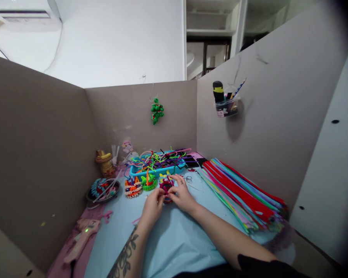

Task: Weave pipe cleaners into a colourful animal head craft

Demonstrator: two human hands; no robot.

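Both hands meet over a small magenta and dark pipe-cleaner piece (166, 187) near the middle of the blue table cover. My left hand (154, 204) pinches its lower left side with thumb and fingertips. My right hand (182, 194) grips it from the right, fingers bent over its top edge. The fingertips hide part of the piece. Just behind and to the left sit a green fuzzy figure (149, 182) and an orange and cream one (132, 188). Yellow and light blue fuzzy loops (164, 177) show right behind the held piece.
A blue tray (159, 171) heaped with pipe-cleaner scraps stands behind the hands. Long pipe-cleaner bundles (237, 189) lie at right. A dark bowl (102, 193) and a pink glue gun (82, 241) are at left. Grey partitions (139, 127) enclose the table; a clear pen holder (226, 107) hangs right.
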